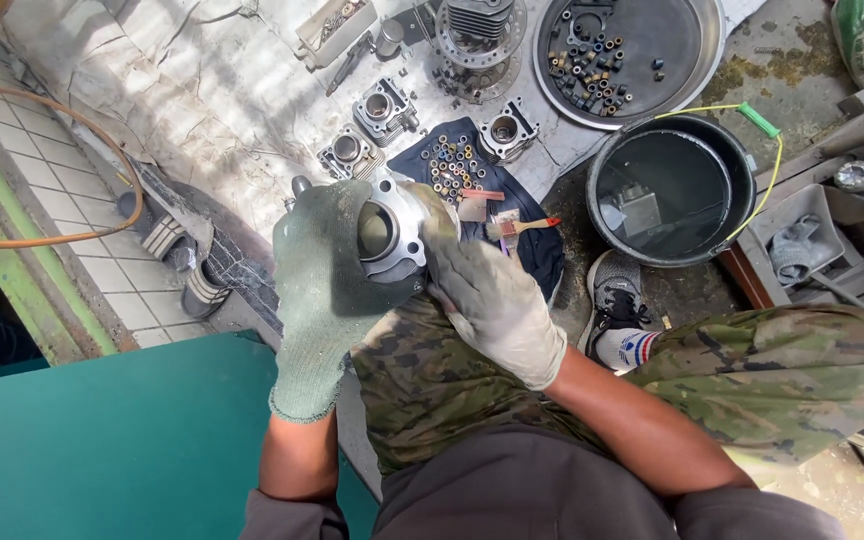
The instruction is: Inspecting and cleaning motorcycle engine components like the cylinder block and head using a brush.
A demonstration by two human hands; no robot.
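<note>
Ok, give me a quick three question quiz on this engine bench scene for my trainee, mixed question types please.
1. True or false: both gloved hands hold the metal cylinder.
2. Which lies on the dark blue cloth? A: a small brush, B: a hammer, C: a wrench.
3. Fill in: the round tray holds small ____ parts.

Key:
1. True: the left hand cups it, the right hand grips its side.
2. A, the brush.
3. Metal.
</note>
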